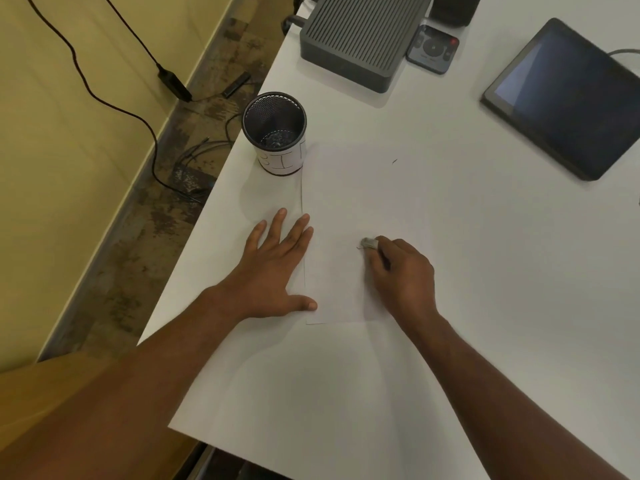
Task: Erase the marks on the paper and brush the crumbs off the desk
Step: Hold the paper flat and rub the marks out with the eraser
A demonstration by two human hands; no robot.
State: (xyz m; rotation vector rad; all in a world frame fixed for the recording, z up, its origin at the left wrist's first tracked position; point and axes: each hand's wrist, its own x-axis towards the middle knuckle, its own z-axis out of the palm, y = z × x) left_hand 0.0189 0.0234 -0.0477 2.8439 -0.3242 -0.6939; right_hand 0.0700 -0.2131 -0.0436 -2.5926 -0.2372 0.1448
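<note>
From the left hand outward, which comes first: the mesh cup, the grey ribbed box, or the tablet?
Measured from the left hand:
1. Mesh cup, just beyond the fingertips by the desk's left edge.
2. Grey ribbed box, at the far edge.
3. Tablet, far right.

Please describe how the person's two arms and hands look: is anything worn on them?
Both forearms are bare up to the frame edge; no sleeves show. The left hand and right hand wear no gloves, and no rings, watch or bracelet are visible on the fingers or wrists. The nails look short and unpainted.
</note>
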